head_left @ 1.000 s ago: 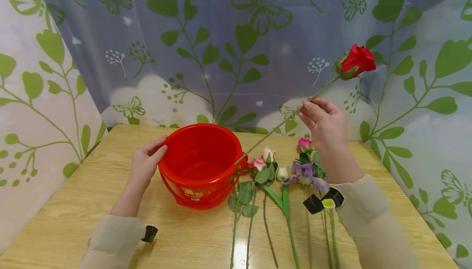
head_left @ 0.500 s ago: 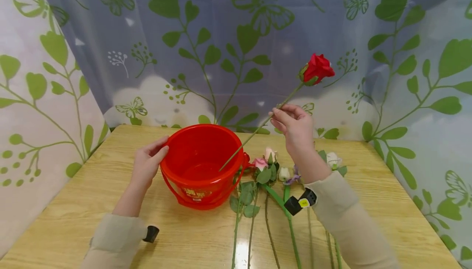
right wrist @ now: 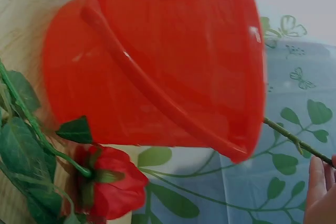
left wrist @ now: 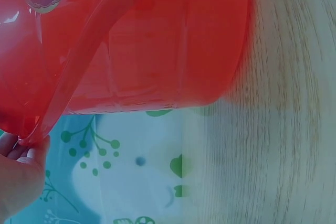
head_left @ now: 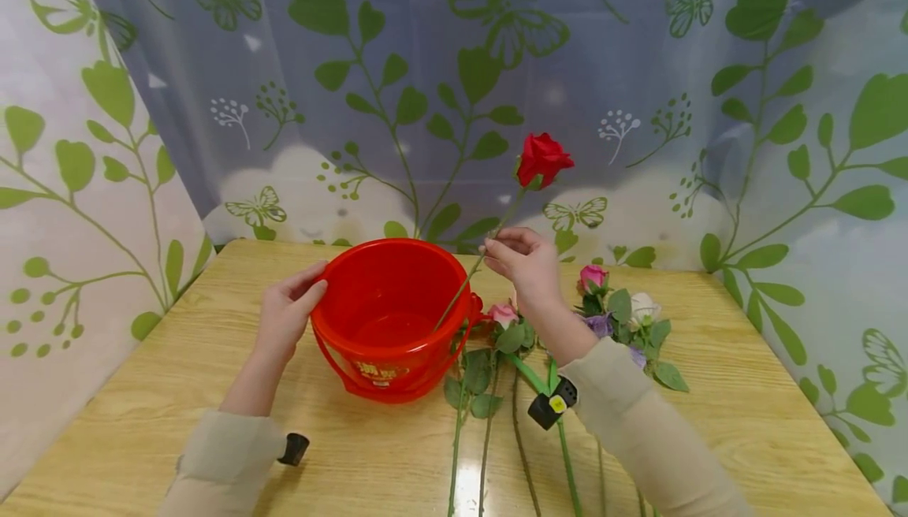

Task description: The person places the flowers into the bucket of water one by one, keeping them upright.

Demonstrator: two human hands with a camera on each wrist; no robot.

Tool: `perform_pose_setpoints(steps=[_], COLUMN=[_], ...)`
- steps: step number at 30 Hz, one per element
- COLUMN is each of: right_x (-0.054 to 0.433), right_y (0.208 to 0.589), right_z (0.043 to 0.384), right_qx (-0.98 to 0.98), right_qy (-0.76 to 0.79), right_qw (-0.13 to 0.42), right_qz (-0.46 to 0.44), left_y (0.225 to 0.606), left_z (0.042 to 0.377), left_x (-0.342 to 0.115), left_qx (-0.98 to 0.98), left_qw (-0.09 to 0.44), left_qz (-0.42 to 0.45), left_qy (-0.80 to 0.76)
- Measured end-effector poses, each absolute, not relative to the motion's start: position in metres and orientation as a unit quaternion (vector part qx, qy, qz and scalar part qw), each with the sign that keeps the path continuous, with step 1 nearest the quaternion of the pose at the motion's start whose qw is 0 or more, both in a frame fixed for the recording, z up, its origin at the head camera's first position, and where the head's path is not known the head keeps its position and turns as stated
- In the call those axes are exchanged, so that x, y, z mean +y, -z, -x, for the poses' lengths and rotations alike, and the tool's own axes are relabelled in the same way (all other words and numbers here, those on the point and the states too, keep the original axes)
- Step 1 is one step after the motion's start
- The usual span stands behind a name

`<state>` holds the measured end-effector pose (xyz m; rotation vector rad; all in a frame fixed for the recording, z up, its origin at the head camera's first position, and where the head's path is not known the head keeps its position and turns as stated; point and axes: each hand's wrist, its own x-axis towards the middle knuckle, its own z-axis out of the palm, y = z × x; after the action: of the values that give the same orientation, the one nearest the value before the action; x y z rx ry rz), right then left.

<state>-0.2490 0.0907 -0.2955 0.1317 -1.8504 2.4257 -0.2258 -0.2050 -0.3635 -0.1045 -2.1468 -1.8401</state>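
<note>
A red plastic bucket (head_left: 386,359) with gold lettering stands on the table, its handle folded down at the front. My left hand (head_left: 282,308) grips the bucket's rim on its left side, thumb toward the top edge. Between thumb and fingertips my right hand (head_left: 528,269) pinches the stem of a red rose (head_left: 544,161). The bloom leans up to the right above the hand, and the lower stem (head_left: 459,290) runs down inside the bucket's right wall. In the right wrist view, the stem (right wrist: 291,137) comes out past the bucket's rim toward the fingers (right wrist: 317,182).
Right of the bucket several flowers lie on the wooden table (head_left: 369,462), stems toward me. Among them are a pink rose (head_left: 503,314), a white flower (head_left: 644,310) and a deep pink rose (head_left: 593,276). Another red rose (right wrist: 113,184) lies beside the bucket. A patterned curtain (head_left: 418,107) hangs behind.
My right hand has moved left and down with the red rose, bringing the stem's lower end from the bucket's right rim to inside it. The left hand has stayed on the rim.
</note>
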Motion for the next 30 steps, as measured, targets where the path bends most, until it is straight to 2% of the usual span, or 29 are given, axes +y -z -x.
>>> perform_pose_setpoints(steps=[18,30], right_x=[0.066,0.062], right_y=[0.319,0.326], right_z=[0.245,0.246], right_qx=[-0.696,-0.713], right_qy=[-0.711,-0.695], right_qw=[0.066,0.053], right_qz=[-0.079,-0.081], left_y=[0.364,0.365], left_z=[0.225,0.225], left_x=[-0.205,-0.205], left_qx=[-0.745,-0.741], left_qw=[0.146,0.166], left_qz=[0.040,0.046], left_qy=[0.650,0.649])
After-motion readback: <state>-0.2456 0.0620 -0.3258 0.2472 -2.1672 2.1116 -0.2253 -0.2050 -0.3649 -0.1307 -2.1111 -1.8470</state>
